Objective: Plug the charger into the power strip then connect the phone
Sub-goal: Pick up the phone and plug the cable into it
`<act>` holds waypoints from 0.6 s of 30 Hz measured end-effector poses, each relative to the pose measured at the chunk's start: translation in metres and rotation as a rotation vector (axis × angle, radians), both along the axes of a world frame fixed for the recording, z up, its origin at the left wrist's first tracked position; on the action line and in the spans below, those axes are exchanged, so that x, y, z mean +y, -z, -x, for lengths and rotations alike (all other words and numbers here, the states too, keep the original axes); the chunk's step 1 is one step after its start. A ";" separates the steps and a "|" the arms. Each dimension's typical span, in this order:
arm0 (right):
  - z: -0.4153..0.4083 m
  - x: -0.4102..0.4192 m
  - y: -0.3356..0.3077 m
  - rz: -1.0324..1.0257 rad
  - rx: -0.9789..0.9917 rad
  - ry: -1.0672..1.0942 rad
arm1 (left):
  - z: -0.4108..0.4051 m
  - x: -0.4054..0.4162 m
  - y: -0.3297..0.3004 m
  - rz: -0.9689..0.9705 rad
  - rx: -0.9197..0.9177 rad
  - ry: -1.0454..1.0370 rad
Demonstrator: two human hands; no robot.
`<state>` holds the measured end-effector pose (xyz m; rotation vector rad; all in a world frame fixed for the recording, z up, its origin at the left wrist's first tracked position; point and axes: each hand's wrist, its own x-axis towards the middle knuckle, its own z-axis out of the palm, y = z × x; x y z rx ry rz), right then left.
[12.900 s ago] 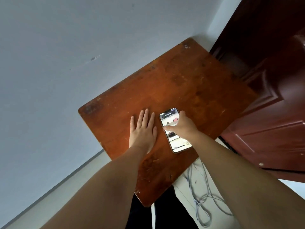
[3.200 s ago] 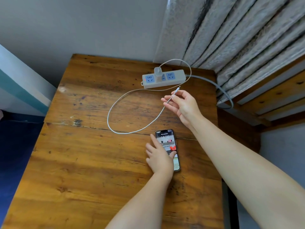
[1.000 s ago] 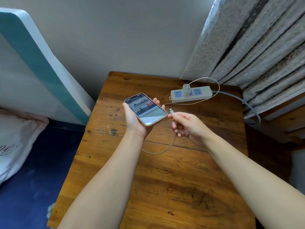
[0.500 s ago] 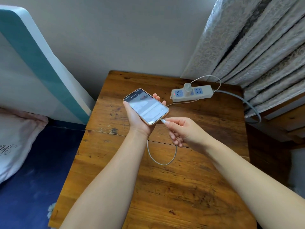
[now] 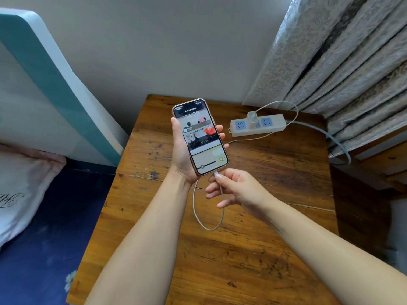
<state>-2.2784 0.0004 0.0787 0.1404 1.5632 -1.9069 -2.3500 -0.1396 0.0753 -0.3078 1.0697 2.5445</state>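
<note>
My left hand (image 5: pixel 181 154) holds the phone (image 5: pixel 200 137) upright above the wooden table (image 5: pixel 275 216), its lit screen facing me. My right hand (image 5: pixel 233 189) pinches the white cable's connector (image 5: pixel 216 173) at the phone's bottom edge, where it sits in the port. The white cable (image 5: pixel 208 227) loops down below the hands and runs back to the white charger (image 5: pixel 251 117), which stands plugged into the middle socket of the white power strip (image 5: pixel 257 125) at the table's far right. A red light glows at the strip's left end.
A patterned grey curtain (image 5: pixel 341 69) hangs at the back right, touching the table's far corner. The strip's grey cord (image 5: pixel 339 146) drops off the right edge. A bed with a teal-edged headboard (image 5: pixel 55 84), pink pillow (image 5: pixel 22 183) and blue sheet lies to the left.
The phone has been turned more upright and raised. My right hand moved under its bottom edge and the connector now sits in the port.
</note>
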 end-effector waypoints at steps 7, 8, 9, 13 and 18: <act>-0.007 -0.002 0.002 0.075 0.056 0.023 | 0.001 -0.001 -0.005 -0.012 0.062 0.114; -0.008 -0.002 0.002 0.088 0.059 0.028 | 0.001 -0.001 -0.006 -0.025 0.070 0.124; -0.008 -0.001 0.003 0.103 0.056 0.032 | 0.002 0.000 -0.006 -0.035 0.077 0.137; -0.006 0.005 0.005 0.138 -0.003 -0.010 | 0.001 0.001 -0.007 -0.041 0.097 0.194; 0.006 0.025 0.005 0.193 -0.077 -0.036 | -0.006 0.004 0.000 0.002 0.054 0.208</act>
